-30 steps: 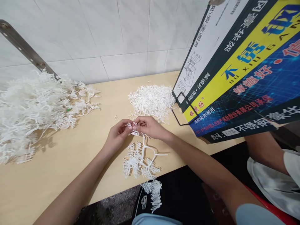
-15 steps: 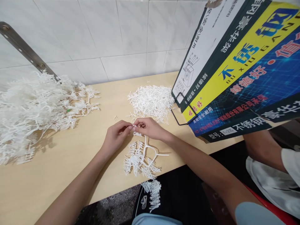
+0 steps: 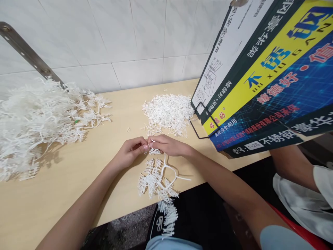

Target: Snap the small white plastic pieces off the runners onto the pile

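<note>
A branching strand of white plastic sprigs (image 3: 152, 175) lies on the table in front of me and hangs over its near edge. Its upper end runs up to my fingers. My left hand (image 3: 132, 150) pinches small white tips at that end between thumb and fingers. My right hand (image 3: 166, 144) is closed on the same end, touching the left fingertips; its fingers partly hide what it grips. Just beyond my hands is a heap of small loose white plastic pieces (image 3: 169, 113).
A large tangled pile of white plastic strands (image 3: 44, 121) covers the table's left side. A printed carton (image 3: 260, 83) stands at the right, with a black wire frame (image 3: 204, 121) by its corner. Another person's arm (image 3: 293, 166) is beyond it. A metal bracket (image 3: 31, 52) meets the tiled wall.
My right hand has turned over slightly and lowered, its fingers more flattened over the strand. The left hand has dropped a little. The strand's thick stem has shifted slightly right.
</note>
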Demonstrator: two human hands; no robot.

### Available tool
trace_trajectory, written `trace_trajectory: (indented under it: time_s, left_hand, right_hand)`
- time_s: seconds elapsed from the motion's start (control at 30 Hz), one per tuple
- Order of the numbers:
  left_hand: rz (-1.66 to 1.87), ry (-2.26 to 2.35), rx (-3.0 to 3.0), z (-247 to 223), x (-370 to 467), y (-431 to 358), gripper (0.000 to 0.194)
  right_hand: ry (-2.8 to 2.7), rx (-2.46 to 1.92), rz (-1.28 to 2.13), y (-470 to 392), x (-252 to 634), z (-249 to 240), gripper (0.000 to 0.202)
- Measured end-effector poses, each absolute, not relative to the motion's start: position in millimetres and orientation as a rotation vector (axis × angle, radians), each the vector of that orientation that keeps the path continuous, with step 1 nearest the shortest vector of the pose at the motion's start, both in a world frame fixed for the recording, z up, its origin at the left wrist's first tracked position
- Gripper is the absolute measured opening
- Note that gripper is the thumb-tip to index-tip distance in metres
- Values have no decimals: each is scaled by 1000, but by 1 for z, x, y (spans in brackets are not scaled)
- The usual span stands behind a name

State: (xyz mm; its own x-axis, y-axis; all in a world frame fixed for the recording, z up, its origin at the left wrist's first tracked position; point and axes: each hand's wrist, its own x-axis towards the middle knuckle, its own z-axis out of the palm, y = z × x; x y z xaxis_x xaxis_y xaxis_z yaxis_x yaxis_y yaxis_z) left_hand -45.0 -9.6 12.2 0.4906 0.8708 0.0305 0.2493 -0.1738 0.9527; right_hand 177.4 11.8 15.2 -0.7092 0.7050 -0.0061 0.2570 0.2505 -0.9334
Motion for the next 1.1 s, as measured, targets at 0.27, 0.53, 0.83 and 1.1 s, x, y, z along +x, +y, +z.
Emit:
trace_trajectory:
  time_s: [0.27, 0.53, 0.83, 1.1]
  left_hand:
    - [722, 708, 1399, 11, -44, -11, 34]
    - [762, 508, 1169, 8, -46, -11, 35]
    - [1003, 956, 1216, 7, -29, -13, 23]
    - [933, 1144, 1548, 3, -32, -12, 27]
  right_hand:
    - [-1946, -655, 1856, 10, 178, 10, 28]
    - [-1800, -514, 1909, 8, 174, 8, 33]
    - [-1720, -920, 1551, 15, 168, 0, 23]
    - [-1694, -1040, 1379, 16, 165, -6, 22]
